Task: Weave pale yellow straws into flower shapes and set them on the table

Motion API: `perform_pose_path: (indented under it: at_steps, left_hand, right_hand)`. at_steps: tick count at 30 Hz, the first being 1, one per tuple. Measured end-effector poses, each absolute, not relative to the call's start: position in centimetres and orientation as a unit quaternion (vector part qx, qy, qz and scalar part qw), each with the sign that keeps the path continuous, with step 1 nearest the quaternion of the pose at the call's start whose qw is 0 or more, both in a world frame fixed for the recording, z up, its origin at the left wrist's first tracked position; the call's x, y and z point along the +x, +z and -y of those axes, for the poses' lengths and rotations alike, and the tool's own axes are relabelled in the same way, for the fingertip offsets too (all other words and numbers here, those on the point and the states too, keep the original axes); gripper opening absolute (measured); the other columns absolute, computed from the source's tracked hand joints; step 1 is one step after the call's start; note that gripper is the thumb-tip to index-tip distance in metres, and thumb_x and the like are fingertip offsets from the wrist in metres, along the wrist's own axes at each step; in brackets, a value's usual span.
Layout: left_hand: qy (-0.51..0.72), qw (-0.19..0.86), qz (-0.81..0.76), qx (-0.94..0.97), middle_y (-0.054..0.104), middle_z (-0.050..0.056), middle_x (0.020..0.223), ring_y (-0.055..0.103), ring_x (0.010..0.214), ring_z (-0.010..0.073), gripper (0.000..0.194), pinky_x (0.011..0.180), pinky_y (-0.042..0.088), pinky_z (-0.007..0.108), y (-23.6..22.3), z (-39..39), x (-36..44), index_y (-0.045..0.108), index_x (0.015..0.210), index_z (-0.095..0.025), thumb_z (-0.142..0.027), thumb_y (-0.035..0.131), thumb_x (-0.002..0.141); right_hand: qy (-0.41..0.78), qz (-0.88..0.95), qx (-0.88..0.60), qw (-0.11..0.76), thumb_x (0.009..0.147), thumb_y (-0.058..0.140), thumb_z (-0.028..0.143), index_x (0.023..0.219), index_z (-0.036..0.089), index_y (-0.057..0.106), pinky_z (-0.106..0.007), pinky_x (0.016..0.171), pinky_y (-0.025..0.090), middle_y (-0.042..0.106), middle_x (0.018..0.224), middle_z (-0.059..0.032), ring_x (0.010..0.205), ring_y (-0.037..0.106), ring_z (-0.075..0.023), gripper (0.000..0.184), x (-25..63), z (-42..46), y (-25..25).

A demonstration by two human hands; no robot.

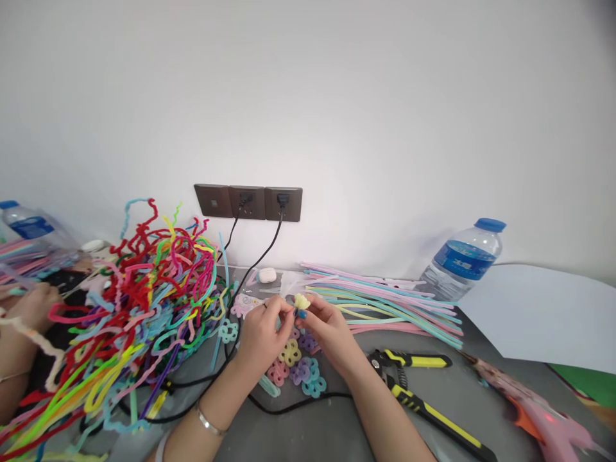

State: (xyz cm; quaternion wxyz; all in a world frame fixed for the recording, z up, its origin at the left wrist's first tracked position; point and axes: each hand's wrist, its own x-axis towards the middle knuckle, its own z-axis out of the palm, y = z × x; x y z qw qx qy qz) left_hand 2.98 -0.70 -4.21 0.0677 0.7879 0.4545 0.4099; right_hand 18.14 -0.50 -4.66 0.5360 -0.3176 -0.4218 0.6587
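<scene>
Both my hands meet over the grey table. My right hand (332, 330) pinches a small pale yellow bent pipe cleaner piece (301, 301) between thumb and fingers. My left hand (264, 330) is closed too, its fingertips pressed together at the left side of that piece. Just below them lie looped pipe cleaner flowers: a yellow flower (290, 353), a pink flower (277, 373), a purple flower (300, 370) and a blue flower (314, 378). Another light blue flower (228, 331) rests left of my left hand. The fingers partly cover the held piece.
A tangled pipe cleaner heap (158, 289) fills the left, near another person's hand (36, 308). Straight pipe cleaners (394, 308) lie behind my right hand. Rightward are wire strippers (423, 398), a pink glue gun (539, 410), a water bottle (464, 260) and white paper (543, 314). Black cables (269, 247) cross the table.
</scene>
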Motion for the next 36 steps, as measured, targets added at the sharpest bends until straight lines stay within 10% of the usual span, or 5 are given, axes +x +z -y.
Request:
perform_pose_path:
  at_steps: [36]
  left_hand:
    - [0.432, 0.500, -0.417, 0.624, 0.062, 0.002, 0.077, 0.059, 0.072, 0.0148, 0.012, 0.061, 0.047, 0.023, -3.5, -1.1, 2.4, 0.060, 0.081, -0.017, -0.029, 0.060, 0.078]
  right_hand:
    - [0.593, 0.557, -0.382, 0.439, 0.083, 0.061, 0.055, 0.073, 0.017, 0.068, -0.024, 0.052, 0.033, 0.051, 0.060, 0.0011, 0.055, 0.042, -0.0107, 0.039, 18.7, 0.4, -4.3]
